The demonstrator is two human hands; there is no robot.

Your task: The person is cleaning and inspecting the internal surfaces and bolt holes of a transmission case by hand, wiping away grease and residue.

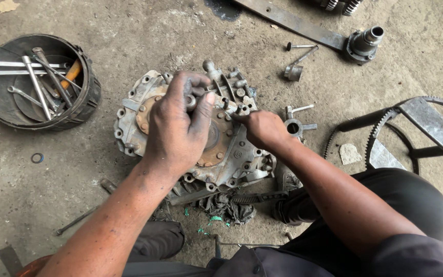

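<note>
Starting at the left, a round black tub [85, 97] stands on the concrete floor [26, 179] w/ several long wrenches [37, 84] inside, and a small ring [37, 158] lies just below it. In the middle sits a grey cast metal housing [232, 159], flat on the floor, w/ bolt holes around the edge and a rusty round plate approx. at its centre.

The left hand [178, 128] is over the upper middle of the housing; its grip is closed, thumb and fingers pinched together on a small metal piece [191, 101] that touches the housing top. The right hand [263, 128] lies on the right upper part of the housing, fingers curled and pressed on a small fitting [242, 109] there; if it really clamps it I cannot tell, the fingertips are hidden. Both hands are near each other but apart.

Under the housing is a dirty rag [224, 208]. Right of the right hand stands a small round part w/ prongs [296, 125]. Further right lies a big toothed ring gear [385, 123], and at the top right a flanged shaft part [363, 43].
</note>
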